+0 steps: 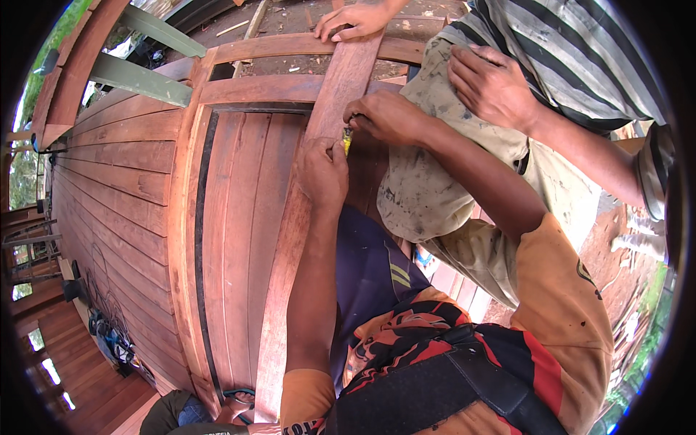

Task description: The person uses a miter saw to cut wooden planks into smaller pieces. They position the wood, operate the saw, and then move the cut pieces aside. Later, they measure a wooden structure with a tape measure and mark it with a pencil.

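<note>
A long reddish-brown wooden plank [341,90] runs lengthwise in front of me, across the frame rails. Over its right edge, my left hand [322,170] is closed, thumb and fingertips pinching a small yellow strip [347,143] that looks like a tape measure blade. My right hand [388,117] comes in from the right with curled fingers, closed on the strip's dark upper end. The fingers cover most of this small thing. Another person's hand [353,22] lies on the plank's far end.
That person, in a striped shirt [558,51] and stained light trousers [428,174], is close on my right, other hand [496,87] at the knee. Wooden rails [264,88] frame the boards [239,239]. Left are a board wall [123,210] and tools with cables [109,337]. Another person [177,415] is at lower left.
</note>
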The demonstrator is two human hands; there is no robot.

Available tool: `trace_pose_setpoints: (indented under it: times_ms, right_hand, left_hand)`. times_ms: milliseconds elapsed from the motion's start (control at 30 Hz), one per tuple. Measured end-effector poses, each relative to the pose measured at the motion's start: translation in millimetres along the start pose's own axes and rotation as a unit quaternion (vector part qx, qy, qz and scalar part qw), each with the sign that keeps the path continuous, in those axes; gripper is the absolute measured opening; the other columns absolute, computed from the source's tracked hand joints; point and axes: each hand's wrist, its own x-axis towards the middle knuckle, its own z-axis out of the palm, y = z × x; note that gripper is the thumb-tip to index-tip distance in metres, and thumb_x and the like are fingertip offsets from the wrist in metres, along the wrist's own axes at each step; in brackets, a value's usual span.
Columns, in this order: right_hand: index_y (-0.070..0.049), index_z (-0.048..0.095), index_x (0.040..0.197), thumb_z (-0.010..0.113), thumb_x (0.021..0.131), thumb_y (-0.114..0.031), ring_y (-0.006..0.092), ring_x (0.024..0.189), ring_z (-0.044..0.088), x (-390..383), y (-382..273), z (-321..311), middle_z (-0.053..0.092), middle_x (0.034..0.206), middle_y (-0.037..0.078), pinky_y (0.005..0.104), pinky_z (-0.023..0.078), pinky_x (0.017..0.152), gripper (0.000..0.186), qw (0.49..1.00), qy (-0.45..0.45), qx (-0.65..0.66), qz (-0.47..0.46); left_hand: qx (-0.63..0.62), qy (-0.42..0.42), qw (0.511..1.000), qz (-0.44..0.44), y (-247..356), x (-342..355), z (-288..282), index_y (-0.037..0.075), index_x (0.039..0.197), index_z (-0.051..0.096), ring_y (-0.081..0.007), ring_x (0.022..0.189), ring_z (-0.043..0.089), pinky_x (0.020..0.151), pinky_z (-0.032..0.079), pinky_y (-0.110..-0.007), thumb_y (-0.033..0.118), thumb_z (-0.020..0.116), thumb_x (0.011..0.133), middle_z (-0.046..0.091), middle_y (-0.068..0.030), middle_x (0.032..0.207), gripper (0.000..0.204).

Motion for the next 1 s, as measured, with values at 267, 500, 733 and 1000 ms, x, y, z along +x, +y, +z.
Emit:
trace_pose_setpoints:
  times_ms: [267, 500, 733, 1000]
  right_hand:
    - [-0.009, 0.073, 0.098, 0.063, 0.093, -0.017, 0.0382, 0.094, 0.069, 3, 0, 1, 0.073, 0.095, 0.016, 0.0491, 0.054, 0.082, 0.014, 1.0, 0.001, -0.01, 0.003]
    - [-0.009, 0.073, 0.101, 0.063, 0.093, -0.019, 0.0379, 0.096, 0.07, 0, -6, 1, 0.074, 0.097, 0.016, 0.0487, 0.054, 0.083, 0.016, 0.999, -0.017, -0.023, 0.022]
    - [-0.004, 0.068, 0.101, 0.063, 0.094, -0.019, 0.0415, 0.092, 0.069, -6, 8, 4, 0.071, 0.092, 0.021, 0.0509, 0.053, 0.081, 0.018, 0.998, -0.014, -0.057, 0.01]
    - [0.0, 0.064, 0.117, 0.059, 0.1, -0.024, 0.0378, 0.087, 0.069, 26, 15, 10, 0.07, 0.094, 0.021, 0.0481, 0.052, 0.083, 0.03, 0.971, 0.233, 0.031, 0.027]
  left_hand:
    - [-0.006, 0.015, 1.0, 0.016, -2, 1, 0, 0.008, 0.086, 0.074, -0.0347, 0.093, 0.065, 0.084, 0.048, -0.047, 0.019, 0.069, 0.086, 0.07, -0.0111, 0.092, 0.012]
    - [-0.014, 0.053, 0.995, 0.085, -7, 0, -2, 0.001, 0.089, 0.075, -0.0358, 0.076, 0.068, 0.07, 0.051, -0.044, 0.018, 0.073, 0.088, 0.07, -0.0176, 0.083, 0.017]
    - [-0.024, -0.001, 0.999, 0.026, 6, -3, 5, 0.004, 0.085, 0.074, -0.0362, 0.092, 0.065, 0.084, 0.049, -0.048, 0.017, 0.071, 0.085, 0.072, -0.0134, 0.092, 0.013]
    - [-0.014, 0.055, 0.995, 0.078, 2, -45, -51, -0.002, 0.114, 0.067, -0.0399, 0.1, 0.065, 0.089, 0.05, -0.049, 0.03, 0.079, 0.086, 0.068, -0.0222, 0.111, 0.044]
